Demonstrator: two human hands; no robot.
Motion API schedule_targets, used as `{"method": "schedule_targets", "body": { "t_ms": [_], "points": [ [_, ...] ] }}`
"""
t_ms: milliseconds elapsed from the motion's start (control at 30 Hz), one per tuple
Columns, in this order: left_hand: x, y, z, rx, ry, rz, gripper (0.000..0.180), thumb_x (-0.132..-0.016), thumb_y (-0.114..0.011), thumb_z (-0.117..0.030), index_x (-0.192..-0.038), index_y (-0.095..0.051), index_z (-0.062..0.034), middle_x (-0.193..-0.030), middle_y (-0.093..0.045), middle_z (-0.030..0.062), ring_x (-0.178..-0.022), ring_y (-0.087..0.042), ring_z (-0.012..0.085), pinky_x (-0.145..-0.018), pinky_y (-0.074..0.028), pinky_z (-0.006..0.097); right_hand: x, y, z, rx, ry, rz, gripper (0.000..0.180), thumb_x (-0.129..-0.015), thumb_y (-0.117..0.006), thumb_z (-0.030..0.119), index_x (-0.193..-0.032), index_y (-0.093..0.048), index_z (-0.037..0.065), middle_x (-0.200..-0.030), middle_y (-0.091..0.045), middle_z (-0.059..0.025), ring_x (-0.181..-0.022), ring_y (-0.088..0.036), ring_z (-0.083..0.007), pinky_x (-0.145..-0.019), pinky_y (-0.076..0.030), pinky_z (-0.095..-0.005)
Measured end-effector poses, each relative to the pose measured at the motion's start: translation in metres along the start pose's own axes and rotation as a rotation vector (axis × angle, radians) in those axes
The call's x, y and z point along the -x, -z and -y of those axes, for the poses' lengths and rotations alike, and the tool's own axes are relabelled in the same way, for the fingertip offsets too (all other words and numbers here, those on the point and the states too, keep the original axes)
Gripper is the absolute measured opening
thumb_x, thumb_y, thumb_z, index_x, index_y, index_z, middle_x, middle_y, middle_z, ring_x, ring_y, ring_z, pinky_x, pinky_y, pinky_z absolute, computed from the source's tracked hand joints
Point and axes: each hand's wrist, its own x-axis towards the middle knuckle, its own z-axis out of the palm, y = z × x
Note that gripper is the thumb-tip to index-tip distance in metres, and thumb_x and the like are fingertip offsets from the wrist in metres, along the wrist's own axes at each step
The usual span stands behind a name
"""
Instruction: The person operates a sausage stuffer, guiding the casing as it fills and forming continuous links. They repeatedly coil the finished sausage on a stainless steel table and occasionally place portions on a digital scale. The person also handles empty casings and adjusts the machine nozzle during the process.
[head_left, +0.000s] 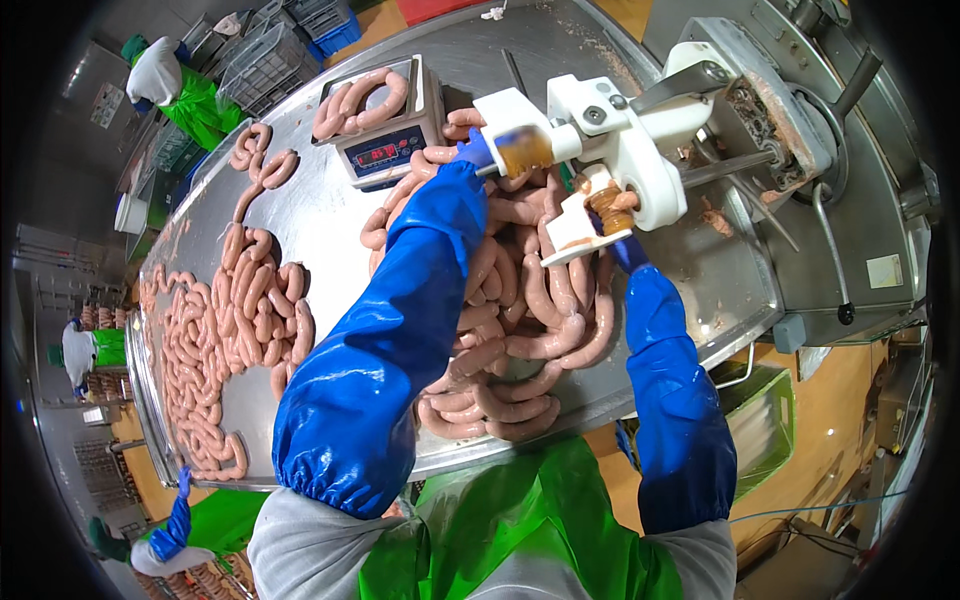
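Note:
In a blue glove, my left hand (478,152) is up against the left end of a white sausage-filling head (590,105), beside a shirred brown casing (524,153). Its fingers are mostly hidden there, so their grip does not show. My right hand (628,252), also gloved, is just below the lower white guide (580,245), near a second brown casing (610,208) with pink meat at it. That guide covers most of its fingers. Beneath both arms lies a large heap of linked pale pink sausages (545,345).
Left of the heap stands a digital scale (385,155) with a sausage coil (365,100) on its tray. More sausages (240,310) cover the left of the steel table (335,230). A metal filling machine (850,250) rises at right. Co-workers (180,90) stand beyond the table's left side.

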Motion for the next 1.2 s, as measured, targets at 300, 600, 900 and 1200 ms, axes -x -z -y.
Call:
{"method": "schedule_targets", "body": {
  "t_ms": [300, 600, 900, 1200],
  "points": [
    [-0.005, -0.006, 0.025, 0.004, -0.02, -0.035, 0.046, -0.088, -0.055, -0.042, -0.125, -0.057, -0.0156, -0.119, -0.06, 0.0207, -0.111, -0.056, 0.0391, -0.091, -0.046, 0.048, 0.009, -0.061, 0.018, -0.197, -0.096, 0.141, 0.044, -0.099, -0.047, 0.017, -0.139, -0.041, 0.001, -0.135, -0.049, -0.0126, -0.124, -0.046, -0.0205, -0.103, -0.038, -0.0303],
    [0.02, -0.006, 0.041, 0.067, -0.047, -0.09, 0.042, -0.085, -0.058, -0.039, -0.121, -0.06, -0.0179, -0.118, -0.06, 0.0196, -0.113, -0.054, 0.0403, -0.092, -0.044, 0.05, 0.14, -0.109, 0.074, -0.738, -0.256, 0.217, 0.046, -0.095, -0.055, 0.014, -0.136, -0.041, 0.0, -0.127, -0.05, -0.0118, -0.116, -0.048, -0.0207, -0.101, -0.039, -0.0326],
    [0.2, 0.09, 0.127, -0.164, 0.089, -0.211, 0.039, -0.081, -0.062, -0.035, -0.117, -0.063, -0.0203, -0.117, -0.06, 0.0186, -0.115, -0.051, 0.0414, -0.093, -0.042, 0.052, 0.254, -0.266, 0.157, -0.725, -0.347, 0.054, 0.049, -0.094, -0.051, 0.012, -0.137, -0.033, -0.003, -0.132, -0.045, -0.0173, -0.119, -0.046, -0.0265, -0.103, -0.037, -0.0368],
    [0.33, 0.178, 0.222, -0.461, 0.647, 0.214, 0.036, -0.078, -0.065, -0.032, -0.113, -0.067, -0.0226, -0.117, -0.06, 0.0175, -0.117, -0.049, 0.0426, -0.094, -0.039, 0.053, 0.306, -0.439, 0.218, -0.206, -0.054, 0.271, 0.069, -0.095, -0.054, 0.032, -0.145, -0.021, -0.002, -0.144, -0.028, -0.0241, -0.134, -0.029, -0.0307, -0.109, -0.029, -0.0393]
  ]
}}
